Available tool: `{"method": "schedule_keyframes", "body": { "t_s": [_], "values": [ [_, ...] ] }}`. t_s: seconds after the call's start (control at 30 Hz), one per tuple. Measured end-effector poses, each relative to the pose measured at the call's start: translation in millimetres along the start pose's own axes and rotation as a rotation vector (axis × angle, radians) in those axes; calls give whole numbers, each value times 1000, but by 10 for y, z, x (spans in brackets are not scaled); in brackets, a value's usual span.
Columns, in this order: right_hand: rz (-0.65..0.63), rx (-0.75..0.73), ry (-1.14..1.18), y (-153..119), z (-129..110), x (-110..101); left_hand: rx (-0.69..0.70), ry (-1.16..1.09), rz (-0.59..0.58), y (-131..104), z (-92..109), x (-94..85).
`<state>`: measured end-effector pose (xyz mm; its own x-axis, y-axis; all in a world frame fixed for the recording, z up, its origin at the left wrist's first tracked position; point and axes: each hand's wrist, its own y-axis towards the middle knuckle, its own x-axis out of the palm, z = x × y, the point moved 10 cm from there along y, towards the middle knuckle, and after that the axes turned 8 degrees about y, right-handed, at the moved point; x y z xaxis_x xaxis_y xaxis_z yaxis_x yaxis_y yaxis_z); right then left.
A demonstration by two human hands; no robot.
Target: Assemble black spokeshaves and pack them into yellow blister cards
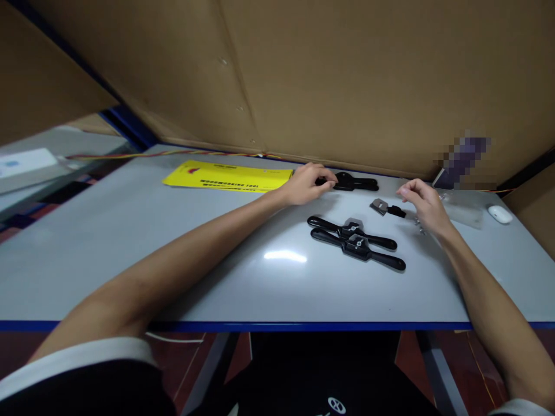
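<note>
My left hand reaches to the back of the table, its fingertips at the left end of a black tool body, thumb and fingers curled around that end. My right hand hovers right of a small pile of metal blades and black pieces; its thumb and fingertips are pinched together, and anything between them is too small to see. Small metal screws lie partly behind that hand. Nearer the front, two black two-handled tools with blades fitted lie side by side.
Yellow packaging printed "WOODWORKING TOOL" lies at the back left. To the right are a clear plastic bag, a white mouse-shaped object and a pixelated upright item. A cardboard wall closes off the back.
</note>
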<state>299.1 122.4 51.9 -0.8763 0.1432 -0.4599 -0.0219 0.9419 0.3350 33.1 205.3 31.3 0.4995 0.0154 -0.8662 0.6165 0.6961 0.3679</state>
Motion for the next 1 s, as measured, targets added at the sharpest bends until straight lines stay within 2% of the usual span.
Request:
{"method": "schedule_keyframes", "body": {
  "t_s": [0.03, 0.1, 0.2, 0.23, 0.33, 0.43, 0.57, 0.7, 0.9, 1.0],
  "values": [
    [7, -7, -1, -2, -19, 3, 6, -11, -9, -2, 17, 7],
    [22, -24, -5, -7, -53, 18, 50, -75, -105, -23, 161, 89],
    [36, -49, -30, -18, -80, 63, 144, -195, -367, -152, 584, 291],
    [31, -62, -47, -22, -88, 87, 174, -200, -408, -201, 743, 312],
    [4, -79, -81, -26, -78, 153, 268, -126, -404, -316, 1178, 292],
    [25, -46, -49, -13, -10, 129, 318, 52, -438, -412, 1417, 357],
    [75, -28, -21, 4, 44, 52, 237, 169, -593, -479, 1365, 455],
    [59, -14, -23, 1, 66, 78, 153, 158, -710, -530, 1232, 405],
    [32, 2, -23, 7, 62, 137, 108, 130, -753, -559, 1074, 288],
    [10, 27, 35, 14, 95, 155, 136, 27, -697, -451, 962, 238]
  ]
}}
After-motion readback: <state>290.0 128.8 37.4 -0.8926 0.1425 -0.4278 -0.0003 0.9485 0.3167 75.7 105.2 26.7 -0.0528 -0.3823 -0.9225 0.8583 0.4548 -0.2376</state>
